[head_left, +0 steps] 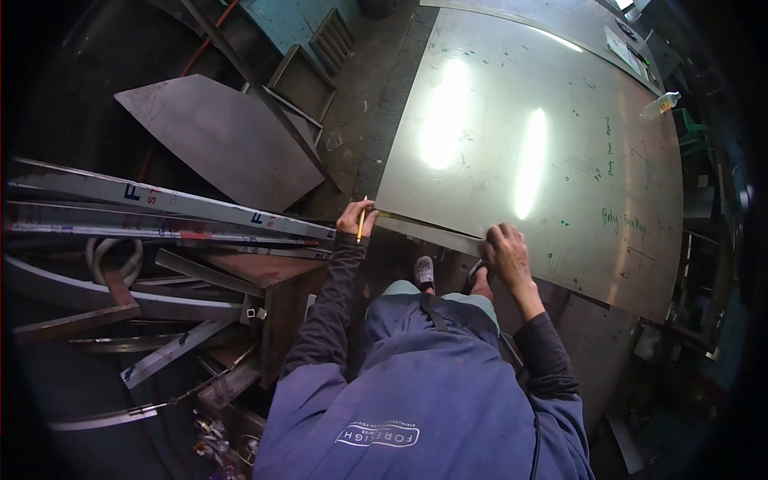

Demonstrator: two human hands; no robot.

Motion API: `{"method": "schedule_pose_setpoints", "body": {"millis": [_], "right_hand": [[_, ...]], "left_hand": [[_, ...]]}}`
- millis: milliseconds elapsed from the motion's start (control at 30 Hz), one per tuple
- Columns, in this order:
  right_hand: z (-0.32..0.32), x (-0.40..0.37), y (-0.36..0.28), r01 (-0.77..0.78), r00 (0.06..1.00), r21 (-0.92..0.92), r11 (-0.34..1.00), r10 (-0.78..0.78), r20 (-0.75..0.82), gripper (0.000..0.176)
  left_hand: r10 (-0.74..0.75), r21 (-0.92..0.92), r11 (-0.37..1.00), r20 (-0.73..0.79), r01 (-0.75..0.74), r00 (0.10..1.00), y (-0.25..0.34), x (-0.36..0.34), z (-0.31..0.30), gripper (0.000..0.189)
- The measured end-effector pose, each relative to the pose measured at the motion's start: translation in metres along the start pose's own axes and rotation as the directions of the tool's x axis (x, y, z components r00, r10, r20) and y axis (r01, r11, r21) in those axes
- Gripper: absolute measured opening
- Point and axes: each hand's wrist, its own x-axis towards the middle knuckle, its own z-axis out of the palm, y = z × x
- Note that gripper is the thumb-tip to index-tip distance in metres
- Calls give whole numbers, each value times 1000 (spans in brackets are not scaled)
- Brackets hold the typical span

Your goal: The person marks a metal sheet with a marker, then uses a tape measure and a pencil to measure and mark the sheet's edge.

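Presently: marking-out seems under way | left hand point(354, 218) closed round pencil point(362, 222), tip at straightedge's point(432, 232) 9 o'clock end | right hand point(504, 254) clamps its 3 o'clock end onto steel sheet point(520, 144), which fills 1 o'clock | next, likely: draw pencil along edge, straightedge held unmoved.

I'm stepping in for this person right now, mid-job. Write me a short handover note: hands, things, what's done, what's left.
Left hand: shut on a yellow pencil, held at the near corner of the steel sheet.
Right hand: pressing down on a metal strip laid along the sheet's near edge; its grip is unclear.
Done: green handwriting is on the sheet.
Left: no pencil line shows along the strip yet.
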Motion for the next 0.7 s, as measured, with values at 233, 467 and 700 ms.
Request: {"method": "schedule_pose_setpoints", "body": {"millis": [233,467,700], "right_hand": [[-9,-20,17,-92,996,-4,996,92,-17,17],[-4,-30,15,-154,987,10,988,154,-45,13],[-6,-30,15,-155,987,32,987,156,-46,14]], "left_hand": [[-18,-5,1000,-23,18,1000,5,1,0,22],[-41,-97,994,0,41,999,18,-3,-18,11],[-2,-178,983,243,47,970,6,1,-23,11]]}}
